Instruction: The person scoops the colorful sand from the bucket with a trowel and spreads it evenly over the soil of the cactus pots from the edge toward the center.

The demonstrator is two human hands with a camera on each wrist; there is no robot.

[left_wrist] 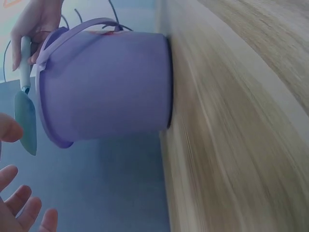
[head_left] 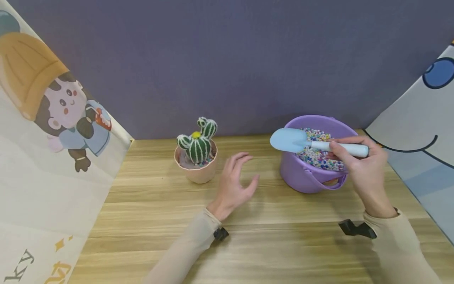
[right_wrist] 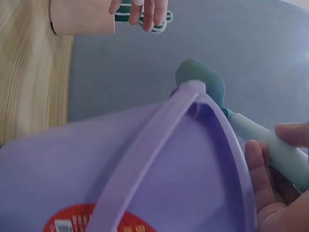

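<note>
My right hand [head_left: 365, 165] grips the pale handle of a light blue garden trowel [head_left: 289, 140]. The trowel is above the purple bucket [head_left: 298, 177], its blade reaching past the left rim; no pebbles show on the blade. Small multicoloured pebbles [head_left: 319, 163] lie inside the bucket. Between bucket and cactus, my left hand [head_left: 234, 187] hovers with fingers spread and nothing in them. Just left of it stands a pink pot [head_left: 200, 175] holding a green-and-white knitted-looking cactus [head_left: 198, 150] with a yellow flower. Some coloured pebbles lie at the cactus's base, beside a greyish patch.
Everything stands on a wood-grain table [head_left: 149, 221]. A dark grey-blue panel [head_left: 227, 67] rises behind. Printed cartoon panels flank the left [head_left: 71, 106] and right sides. The bucket's handle [right_wrist: 145, 159] hangs down at its front, and a red label [right_wrist: 82, 217] is on its side.
</note>
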